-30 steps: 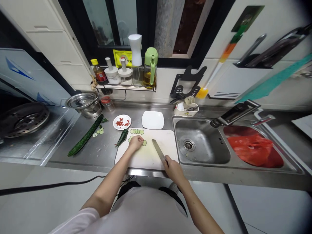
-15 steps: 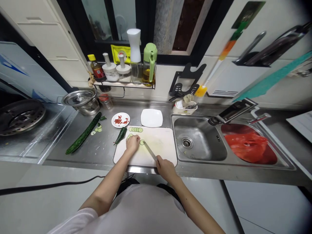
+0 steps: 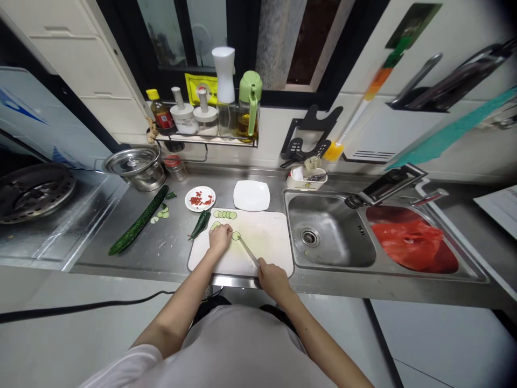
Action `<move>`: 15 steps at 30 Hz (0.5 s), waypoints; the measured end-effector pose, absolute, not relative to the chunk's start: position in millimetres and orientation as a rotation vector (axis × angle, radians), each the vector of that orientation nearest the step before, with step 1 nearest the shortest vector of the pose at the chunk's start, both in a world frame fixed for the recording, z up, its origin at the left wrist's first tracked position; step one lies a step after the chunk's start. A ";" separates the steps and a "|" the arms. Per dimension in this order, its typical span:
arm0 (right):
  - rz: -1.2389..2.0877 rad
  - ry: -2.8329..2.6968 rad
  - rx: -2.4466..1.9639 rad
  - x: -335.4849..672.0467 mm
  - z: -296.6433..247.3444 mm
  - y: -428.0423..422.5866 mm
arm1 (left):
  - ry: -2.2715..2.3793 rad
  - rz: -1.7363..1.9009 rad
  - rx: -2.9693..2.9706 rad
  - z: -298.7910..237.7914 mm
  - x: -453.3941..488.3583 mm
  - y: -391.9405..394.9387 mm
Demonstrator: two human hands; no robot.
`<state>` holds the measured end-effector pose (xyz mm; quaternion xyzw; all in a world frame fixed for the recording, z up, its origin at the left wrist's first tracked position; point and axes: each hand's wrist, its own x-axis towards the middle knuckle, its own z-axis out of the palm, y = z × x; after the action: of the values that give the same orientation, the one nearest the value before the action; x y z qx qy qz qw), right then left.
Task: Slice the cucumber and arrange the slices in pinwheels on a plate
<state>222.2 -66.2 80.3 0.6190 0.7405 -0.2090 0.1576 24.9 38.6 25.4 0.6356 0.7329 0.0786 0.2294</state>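
Note:
A white cutting board (image 3: 264, 242) lies on the steel counter (image 3: 169, 250) with a row of cucumber slices (image 3: 225, 214) along its far edge. My left hand (image 3: 220, 237) is curled over a cucumber piece on the board, and one slice (image 3: 236, 235) lies just right of it. My right hand (image 3: 273, 278) grips a knife (image 3: 248, 250) whose blade points toward the left hand's fingers. A green chilli pepper (image 3: 201, 224) rests at the board's left edge.
A whole cucumber (image 3: 139, 220) and loose slices lie to the left. Behind the board stand a small plate of red chilli bits (image 3: 200, 199) and a white square plate (image 3: 251, 195). A steel pot (image 3: 135, 167) is at the back left. The sink (image 3: 329, 231) and a red bag (image 3: 407, 242) are on the right.
The knife has swung left, from the board's middle to right beside my left hand. The left hand has stayed on the cucumber. The camera dipped slightly.

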 end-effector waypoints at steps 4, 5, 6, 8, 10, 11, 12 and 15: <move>-0.586 2.136 1.757 223.9 83.3 -64.1 | 2.014 0.214 1.747 25.5 24.8 39.3; -0.586 2.134 1.750 224.4 84.7 -63.3 | 2.013 0.215 1.748 25.4 24.8 39.4; -0.591 2.130 1.739 224.9 86.3 -62.4 | 2.011 0.215 1.748 25.2 24.7 39.4; -0.603 2.124 1.708 225.7 89.9 -60.0 | 2.007 0.214 1.747 24.9 24.4 39.3; -0.618 2.125 1.672 226.4 92.9 -56.7 | 2.008 0.213 1.745 25.0 24.2 39.2; -0.626 2.125 1.655 226.8 93.8 -54.8 | 2.010 0.212 1.743 25.2 24.1 39.1; -0.634 2.123 1.640 227.2 94.4 -52.7 | 2.011 0.214 1.741 25.5 24.1 39.0; -0.655 2.113 1.607 228.1 93.9 -46.7 | 2.009 0.220 1.732 27.0 24.6 38.9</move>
<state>228.1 -46.7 93.9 0.5755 0.7569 -0.2346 0.2022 24.6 38.9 27.0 0.6321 0.7331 0.0802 0.2379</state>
